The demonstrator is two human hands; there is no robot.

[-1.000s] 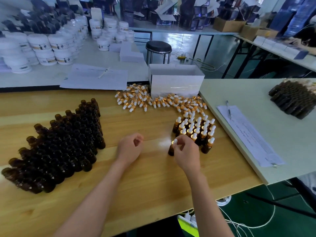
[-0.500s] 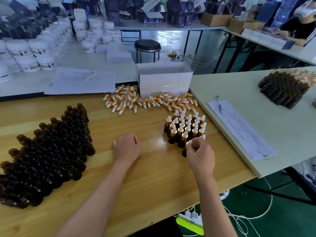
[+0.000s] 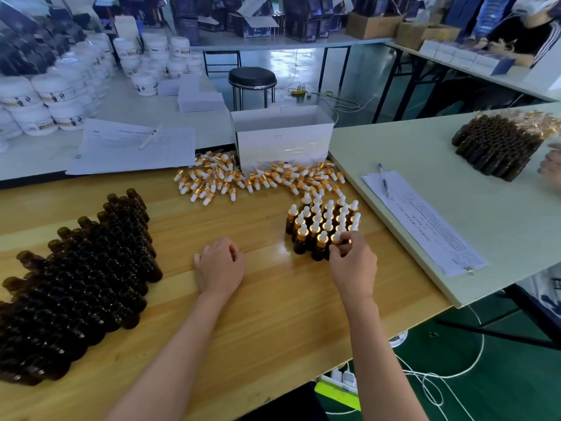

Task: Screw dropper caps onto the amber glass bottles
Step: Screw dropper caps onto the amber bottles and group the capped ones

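Head view, sole feed. I log the right hand (image 3: 353,265) as grasping: its fingertips pinch a white-bulbed dropper cap (image 3: 337,237) at the near right corner of the capped cluster (image 3: 318,221). The glass under that cap is hidden behind the fingers. The cluster stands upright on the wooden table (image 3: 267,314).

The left hand (image 3: 220,268) rests knuckles-up on the wood, left of the cluster and apart from it. Its fingers are loosely curled, and I see nothing in them.

Uncapped amber bottles (image 3: 85,275) stand packed in a wide block at far left. Loose dropper caps (image 3: 258,177) lie heaped beyond the cluster, against the front of an open white box (image 3: 283,141).

To the right, a printed sheet (image 3: 425,220) lies on the pale adjoining table (image 3: 455,147), with a pen (image 3: 383,179) on it.
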